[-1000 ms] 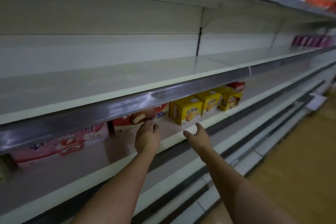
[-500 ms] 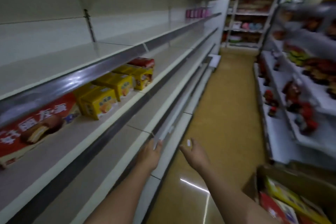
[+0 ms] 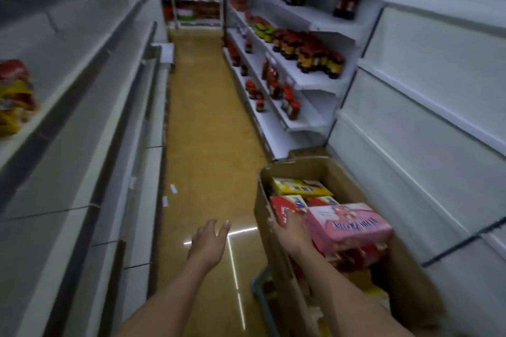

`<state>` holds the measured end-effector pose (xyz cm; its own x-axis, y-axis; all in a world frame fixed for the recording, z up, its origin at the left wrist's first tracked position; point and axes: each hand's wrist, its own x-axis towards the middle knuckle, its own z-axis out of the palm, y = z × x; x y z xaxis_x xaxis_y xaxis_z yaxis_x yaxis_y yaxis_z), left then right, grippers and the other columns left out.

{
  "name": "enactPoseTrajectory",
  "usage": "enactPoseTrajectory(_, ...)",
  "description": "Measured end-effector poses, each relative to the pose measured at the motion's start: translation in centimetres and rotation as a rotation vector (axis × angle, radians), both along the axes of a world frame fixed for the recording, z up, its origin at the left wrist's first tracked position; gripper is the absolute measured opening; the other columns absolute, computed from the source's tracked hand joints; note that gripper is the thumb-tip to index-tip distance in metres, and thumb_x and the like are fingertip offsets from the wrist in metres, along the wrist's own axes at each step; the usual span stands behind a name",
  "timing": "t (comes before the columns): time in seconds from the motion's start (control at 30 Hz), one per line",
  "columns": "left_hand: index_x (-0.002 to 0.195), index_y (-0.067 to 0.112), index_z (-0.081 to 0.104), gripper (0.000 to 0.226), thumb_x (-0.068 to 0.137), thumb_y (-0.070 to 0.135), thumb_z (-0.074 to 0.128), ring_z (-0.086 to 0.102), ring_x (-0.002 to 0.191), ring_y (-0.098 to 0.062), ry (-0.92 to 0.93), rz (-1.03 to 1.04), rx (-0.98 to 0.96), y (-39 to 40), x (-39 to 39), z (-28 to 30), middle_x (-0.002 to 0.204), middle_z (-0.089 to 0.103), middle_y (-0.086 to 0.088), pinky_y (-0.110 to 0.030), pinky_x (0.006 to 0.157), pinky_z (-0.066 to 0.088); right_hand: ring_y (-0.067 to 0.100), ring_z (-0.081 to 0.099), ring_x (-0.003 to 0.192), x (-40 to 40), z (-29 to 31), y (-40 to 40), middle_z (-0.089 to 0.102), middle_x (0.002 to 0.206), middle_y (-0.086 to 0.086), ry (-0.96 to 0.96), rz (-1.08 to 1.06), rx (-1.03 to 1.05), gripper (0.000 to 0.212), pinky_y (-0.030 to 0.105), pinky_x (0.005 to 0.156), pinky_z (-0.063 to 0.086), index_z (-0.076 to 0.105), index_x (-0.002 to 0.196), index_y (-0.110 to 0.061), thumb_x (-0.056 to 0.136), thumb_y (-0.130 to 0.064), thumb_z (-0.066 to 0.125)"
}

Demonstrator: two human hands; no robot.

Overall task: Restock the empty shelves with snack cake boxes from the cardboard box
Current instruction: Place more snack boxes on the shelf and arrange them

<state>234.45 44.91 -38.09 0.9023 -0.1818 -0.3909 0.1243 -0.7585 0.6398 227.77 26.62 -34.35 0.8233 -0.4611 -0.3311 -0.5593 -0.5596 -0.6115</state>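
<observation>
Glossy tan floor (image 3: 208, 123), white shelving (image 3: 427, 107)

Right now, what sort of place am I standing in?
Most likely a small grocery shop aisle. Long white shelves run down both sides, dark bottles stand in rows on the right, and a cardboard box of packaged snack boxes sits on the floor for restocking.

snack cake boxes (image 3: 347, 223) in cardboard box (image 3: 339, 169), shelves (image 3: 90, 107) left

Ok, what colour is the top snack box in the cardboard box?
Pink, the snack box beside the right hand; head view.
</observation>
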Motion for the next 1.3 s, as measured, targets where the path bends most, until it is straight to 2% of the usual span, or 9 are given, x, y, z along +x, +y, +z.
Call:
enactPoseTrajectory(0.1, 0.142, 0.015, 0.04, 0.056, 0.098, 0.048, 0.039, 0.049, 0.124, -0.028, 0.014, -0.052, -0.067, -3.4, -2.1, -0.1, 0.139, 0.048, -0.013, -0.034, 0.1, 0.039, 0.028, 0.038, 0.135, -2.6, -0.7, -3.7, 0.039, 0.149, 0.008, 0.038, -0.136, -0.015, 0.072, 0.043, 0.111, 0.031, 0.029, 0.148, -0.02, 0.091, -0.061, 0.042)
enactPoseTrajectory(0.27, 0.14, 0.016, 0.042, 0.05, 0.098, 0.044, 0.042, 0.052, 0.119, -0.022, 0.02, -0.118, -0.141, -8.7, -4.5, 0.8, 0.134, 0.051, -0.008, -0.033, 0.093, 0.044, 0.03, 0.043, 0.131, -4.4, -0.3, -9.1, 0.044, 0.145, 0.009, 0.103, -0.299, -0.15, 0.061, 0.042, 0.103, 0.038, 0.034, 0.144, -0.016, 0.096, -0.052, 0.041)
enactPoseTrajectory(0.5, 0.135, 0.02, 0.044, 0.046, 0.096, 0.044, 0.047, 0.064, 0.103, -0.019, 0.07, -0.03, -0.211, -15.7, -4.3, -0.6, 0.125, 0.057, -0.005, -0.031, 0.079, 0.054, 0.03, 0.041, 0.131, -5.0, -1.0, -18.4, 0.042, 0.144, 0.012, 0.186, -0.272, -0.246, 0.061, 0.04, 0.104, 0.036, 0.034, 0.143, -0.012, 0.096, -0.051, 0.041)
enactPoseTrajectory(0.63, 0.141, 0.021, 0.038, 0.056, 0.094, 0.05, 0.047, 0.06, 0.112, -0.025, 0.113, 0.072, -0.181, -19.2, -4.7, -2.7, 0.137, 0.046, -0.008, -0.044, 0.087, 0.055, 0.031, 0.041, 0.131, -4.2, -2.9, -23.0, 0.042, 0.145, 0.012, 0.216, -0.178, -0.197, 0.064, 0.042, 0.108, 0.035, 0.034, 0.144, -0.014, 0.095, -0.053, 0.041)
enactPoseTrajectory(0.77, 0.147, 0.014, 0.03, 0.059, 0.098, 0.046, 0.039, 0.033, 0.137, -0.031, 0.061, 0.188, -0.076, -23.0, -6.4, -2.2, 0.15, 0.027, -0.014, -0.043, 0.109, 0.035, 0.031, 0.041, 0.132, -3.5, -4.6, -25.6, 0.039, 0.147, 0.01, 0.255, -0.083, -0.158, 0.066, 0.048, 0.108, 0.036, 0.032, 0.145, -0.016, 0.092, -0.055, 0.043)
enactPoseTrajectory(0.9, 0.151, 0.015, 0.023, 0.061, 0.1, 0.045, 0.036, 0.037, 0.134, -0.033, 0.127, 0.288, -0.16, -25.7, -7.1, -2.6, 0.151, 0.028, -0.015, -0.042, 0.108, 0.034, 0.03, 0.033, 0.137, -3.1, -5.7, -26.8, 0.033, 0.151, 0.008, 0.346, 0.05, -0.177, 0.062, 0.048, 0.112, 0.029, 0.031, 0.146, -0.02, 0.095, -0.054, 0.038)
enactPoseTrajectory(1.07, 0.14, 0.018, 0.042, 0.062, 0.094, 0.058, 0.034, 0.054, 0.117, -0.028, 0.186, 0.33, -0.247, -27.2, -6.7, -4.7, 0.135, 0.051, -0.011, -0.044, 0.1, 0.045, 0.031, 0.026, 0.139, -2.9, -6.6, -26.8, 0.028, 0.153, 0.007, 0.378, 0.166, -0.266, 0.056, 0.048, 0.112, 0.024, 0.028, 0.146, -0.026, 0.096, -0.051, 0.037)
enactPoseTrajectory(1.2, 0.146, 0.026, 0.031, 0.081, 0.08, 0.073, 0.037, 0.043, 0.13, -0.033, 0.209, 0.309, -0.188, -28.1, -6.7, -6.1, 0.143, 0.046, -0.008, -0.052, 0.107, 0.037, 0.032, 0.02, 0.142, -2.7, -6.9, -26.9, 0.022, 0.156, 0.008, 0.397, 0.179, -0.269, 0.057, 0.05, 0.115, 0.018, 0.025, 0.147, -0.028, 0.097, -0.052, 0.036)
enactPoseTrajectory(1.3, 0.149, 0.028, 0.026, 0.079, 0.084, 0.064, 0.05, 0.037, 0.134, -0.033, 0.205, 0.338, -0.217, -28.7, -6.9, -5.8, 0.147, 0.04, -0.008, -0.054, 0.108, 0.035, 0.033, 0.016, 0.144, -2.6, -7.0, -26.8, 0.019, 0.157, 0.008, 0.408, 0.167, -0.247, 0.057, 0.05, 0.116, 0.016, 0.024, 0.148, -0.029, 0.097, -0.052, 0.035)
